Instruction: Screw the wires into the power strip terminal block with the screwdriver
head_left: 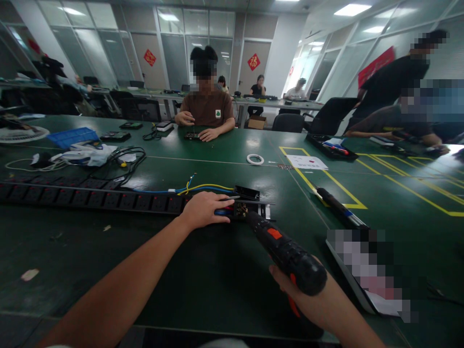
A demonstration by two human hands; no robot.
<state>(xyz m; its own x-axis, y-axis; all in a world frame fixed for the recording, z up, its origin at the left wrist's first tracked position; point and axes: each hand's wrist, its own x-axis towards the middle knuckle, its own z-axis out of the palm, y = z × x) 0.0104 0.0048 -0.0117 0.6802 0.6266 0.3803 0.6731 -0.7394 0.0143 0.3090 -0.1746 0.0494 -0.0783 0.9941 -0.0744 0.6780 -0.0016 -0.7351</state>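
A long black power strip [118, 199] with rows of sockets and small red switches lies across the table. My left hand [203, 209] grips its right part, thumb on the near side and fingers on the far side, beside the exposed end with brass terminals [240, 210]. A thin grey piece sticks out by my fingertips; I cannot make out what it is. In my right hand [315, 299] is a black and orange power screwdriver [286, 253], its tip at the terminals. Blue and yellow wires [208, 187] run behind the strip, next to a small black cover [247, 192].
A tangle of black cables [126, 162], a blue tray [74, 137] and plastic bags occupy the left. A white ring [255, 159] lies ahead. Rightward are a dark pen-like tool [340, 208] and a blurred-out flat object [366, 275]. Across the table sits a person [206, 106].
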